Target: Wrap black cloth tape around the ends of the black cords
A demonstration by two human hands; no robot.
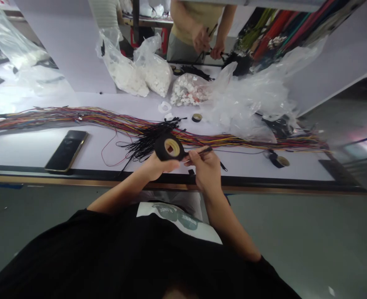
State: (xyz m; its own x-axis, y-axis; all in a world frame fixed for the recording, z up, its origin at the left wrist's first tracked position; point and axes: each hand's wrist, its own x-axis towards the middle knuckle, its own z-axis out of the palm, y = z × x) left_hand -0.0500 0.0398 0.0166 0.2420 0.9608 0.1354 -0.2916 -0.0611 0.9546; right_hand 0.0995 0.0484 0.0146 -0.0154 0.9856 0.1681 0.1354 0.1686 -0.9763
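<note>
My left hand (155,167) is closed on a roll of black tape (160,148) with a pale core, held just above the table's front edge. Beside it, my right hand (209,169) pinches a thin dark wire (206,150) that runs from the tape roll's right side past my fingers. A short black piece (191,172) hangs between the hands. Behind the roll, a heap of black wire ends (146,141) lies over a long bundle of coloured wires (115,120). Part of this bundle is hidden behind the hands.
A phone (67,151) lies at left near the table edge (96,172). Tape rolls rest behind (197,118) and at right (278,160). Bags of white connectors (189,89) stand at the back, with clear plastic (248,104) beside them. Across the table, a co-worker's hands (202,39) handle black wires.
</note>
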